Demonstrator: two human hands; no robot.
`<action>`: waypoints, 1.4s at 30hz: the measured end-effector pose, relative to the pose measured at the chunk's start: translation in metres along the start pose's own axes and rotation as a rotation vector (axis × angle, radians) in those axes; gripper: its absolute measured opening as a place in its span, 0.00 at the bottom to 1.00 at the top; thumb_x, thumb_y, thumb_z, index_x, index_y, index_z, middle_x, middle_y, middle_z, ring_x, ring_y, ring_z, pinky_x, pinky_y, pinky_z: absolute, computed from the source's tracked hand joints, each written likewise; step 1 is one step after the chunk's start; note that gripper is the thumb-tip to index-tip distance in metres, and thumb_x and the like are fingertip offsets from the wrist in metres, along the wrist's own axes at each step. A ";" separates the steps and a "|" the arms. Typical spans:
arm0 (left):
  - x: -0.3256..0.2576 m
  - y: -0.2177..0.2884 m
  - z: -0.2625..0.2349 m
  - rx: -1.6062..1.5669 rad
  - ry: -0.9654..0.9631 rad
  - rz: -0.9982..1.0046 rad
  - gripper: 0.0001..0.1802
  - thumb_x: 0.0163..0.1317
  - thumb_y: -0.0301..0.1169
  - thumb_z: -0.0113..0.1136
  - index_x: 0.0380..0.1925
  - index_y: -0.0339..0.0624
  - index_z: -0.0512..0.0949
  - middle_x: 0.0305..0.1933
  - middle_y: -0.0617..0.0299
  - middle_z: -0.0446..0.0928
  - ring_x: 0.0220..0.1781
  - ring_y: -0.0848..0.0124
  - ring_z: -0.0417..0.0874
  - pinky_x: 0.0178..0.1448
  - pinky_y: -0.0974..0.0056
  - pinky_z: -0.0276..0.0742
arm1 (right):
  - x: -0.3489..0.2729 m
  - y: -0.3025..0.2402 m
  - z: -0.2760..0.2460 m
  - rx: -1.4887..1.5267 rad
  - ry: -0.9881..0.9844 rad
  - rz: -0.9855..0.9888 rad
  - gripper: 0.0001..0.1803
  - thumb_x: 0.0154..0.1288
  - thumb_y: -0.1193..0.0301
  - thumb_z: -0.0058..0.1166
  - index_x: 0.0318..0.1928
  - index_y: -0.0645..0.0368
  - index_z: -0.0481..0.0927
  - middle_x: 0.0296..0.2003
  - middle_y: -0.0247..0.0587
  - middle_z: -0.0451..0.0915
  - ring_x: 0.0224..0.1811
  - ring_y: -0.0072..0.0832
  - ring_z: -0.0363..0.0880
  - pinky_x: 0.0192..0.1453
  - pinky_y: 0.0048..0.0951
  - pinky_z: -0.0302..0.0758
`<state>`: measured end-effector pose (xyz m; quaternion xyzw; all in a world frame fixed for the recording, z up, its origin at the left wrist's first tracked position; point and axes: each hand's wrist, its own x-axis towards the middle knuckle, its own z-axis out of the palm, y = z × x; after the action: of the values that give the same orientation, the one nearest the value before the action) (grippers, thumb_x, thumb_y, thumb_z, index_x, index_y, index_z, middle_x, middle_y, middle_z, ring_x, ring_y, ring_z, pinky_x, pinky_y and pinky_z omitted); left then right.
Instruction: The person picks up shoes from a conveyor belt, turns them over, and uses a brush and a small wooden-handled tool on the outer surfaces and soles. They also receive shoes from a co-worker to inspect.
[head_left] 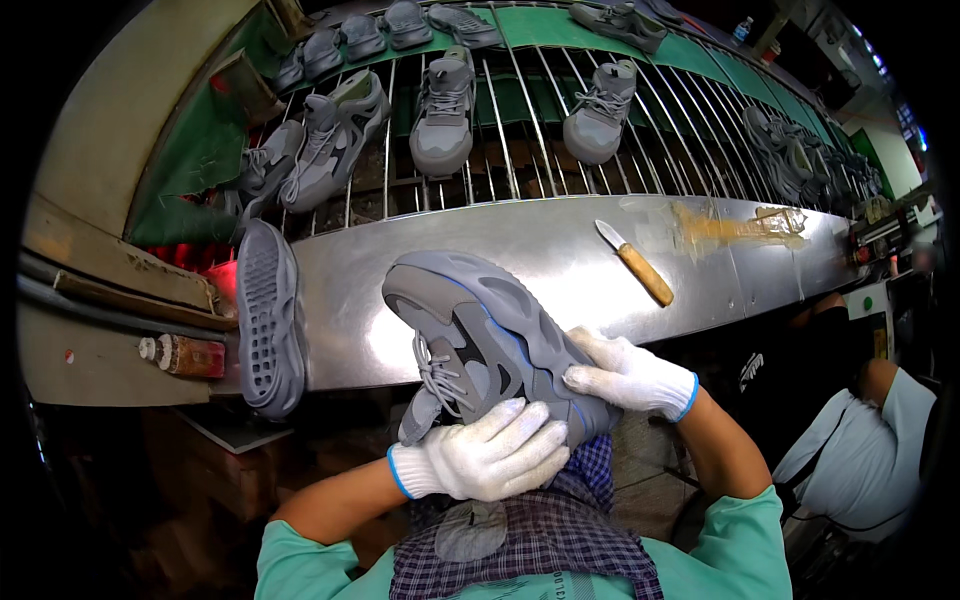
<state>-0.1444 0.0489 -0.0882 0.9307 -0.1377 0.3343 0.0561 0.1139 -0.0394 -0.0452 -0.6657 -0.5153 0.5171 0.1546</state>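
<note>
A grey sneaker (480, 335) with a thick moulded sole lies tilted on its side over my lap, its toe resting toward the steel bench (560, 260). My left hand (485, 452), in a white glove, presses on its upper near the laces. My right hand (625, 375), also gloved, grips the sole at the heel end. A second grey shoe (268, 318) lies sole-up at the bench's left end.
A wooden-handled knife (635, 262) lies on the bench to the right. Several grey sneakers (443, 112) stand on a wire rack conveyor behind it. Another person (865, 440) in a pale shirt sits at my right. A checked cloth (540, 535) covers my lap.
</note>
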 end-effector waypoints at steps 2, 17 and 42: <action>0.000 -0.001 0.002 0.001 0.020 0.015 0.16 0.62 0.40 0.68 0.49 0.54 0.89 0.56 0.61 0.86 0.57 0.59 0.88 0.60 0.55 0.85 | 0.003 0.000 0.000 -0.047 -0.013 -0.018 0.40 0.80 0.47 0.51 0.77 0.67 0.68 0.65 0.68 0.75 0.68 0.59 0.79 0.73 0.50 0.76; 0.012 -0.003 -0.002 -0.001 -0.019 -0.031 0.16 0.60 0.39 0.69 0.46 0.50 0.89 0.53 0.57 0.86 0.53 0.57 0.89 0.59 0.53 0.87 | 0.021 -0.030 0.000 -0.206 0.072 0.023 0.37 0.83 0.43 0.44 0.70 0.64 0.75 0.47 0.57 0.86 0.47 0.50 0.89 0.54 0.47 0.85; 0.003 -0.007 -0.015 -0.027 0.035 -0.032 0.17 0.61 0.39 0.68 0.49 0.51 0.88 0.56 0.59 0.86 0.55 0.58 0.89 0.59 0.55 0.87 | 0.053 -0.027 0.004 -0.043 0.171 -0.129 0.33 0.88 0.52 0.30 0.66 0.67 0.78 0.55 0.58 0.84 0.56 0.43 0.82 0.70 0.40 0.75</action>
<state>-0.1492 0.0578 -0.0752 0.9259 -0.1263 0.3476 0.0766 0.0928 0.0152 -0.0551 -0.6760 -0.5528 0.4363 0.2169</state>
